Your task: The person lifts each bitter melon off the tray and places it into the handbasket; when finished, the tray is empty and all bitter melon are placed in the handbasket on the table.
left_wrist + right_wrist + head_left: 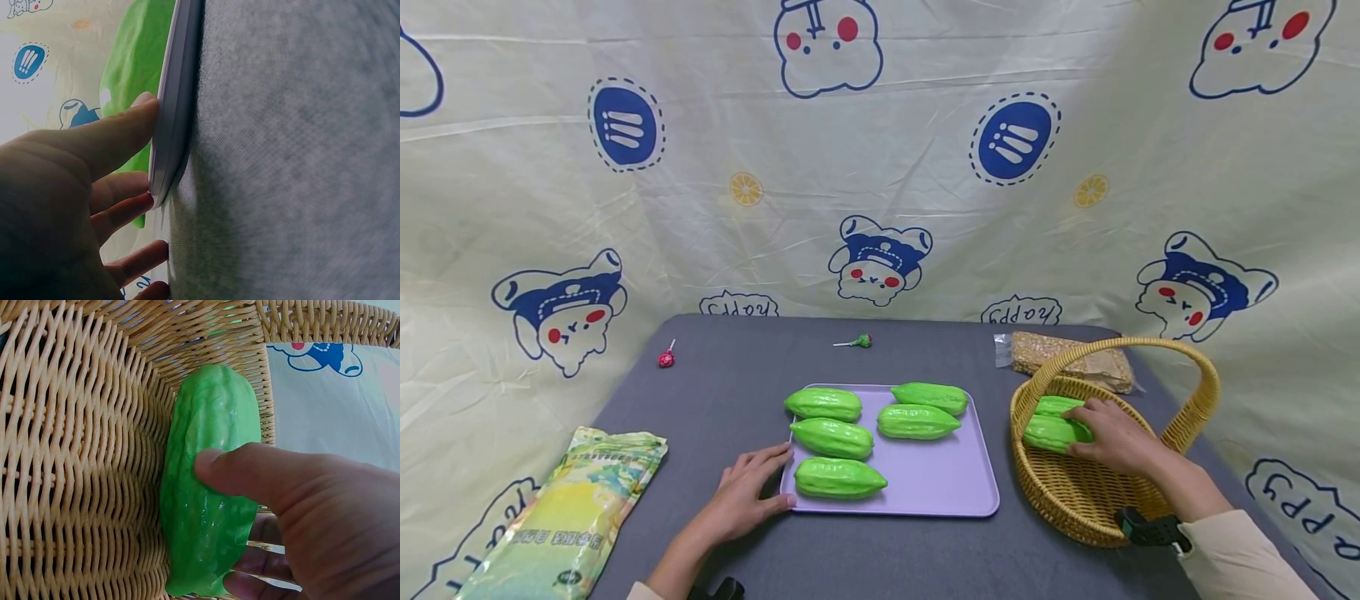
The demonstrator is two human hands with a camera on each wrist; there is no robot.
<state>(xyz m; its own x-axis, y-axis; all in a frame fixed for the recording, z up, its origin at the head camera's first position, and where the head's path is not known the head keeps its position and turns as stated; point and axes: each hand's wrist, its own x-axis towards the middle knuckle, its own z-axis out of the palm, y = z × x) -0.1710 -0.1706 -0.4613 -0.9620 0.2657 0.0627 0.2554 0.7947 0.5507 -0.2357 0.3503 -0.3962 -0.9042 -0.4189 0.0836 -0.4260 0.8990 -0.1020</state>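
Note:
Several green bitter melons (841,478) lie on a light purple tray (936,479) in the middle of the table. At the tray's left edge, my left hand (741,493) touches the rim with thumb and fairly straight fingers, seen also in the left wrist view. My right hand (1116,437) reaches into a wicker basket (1063,504) on the right and grips a bitter melon (212,425) there. The right wrist view shows the thumb on its near face and fingers round its side. Two green melons show in the basket, partly hidden by the hand.
A bag of grain (1075,358) lies behind the basket, whose tall handle (1206,392) arches over it. A yellow-green packet (565,517) lies at the left. A red lollipop (666,359) and a green lollipop (863,341) lie toward the back, before a printed curtain (700,250).

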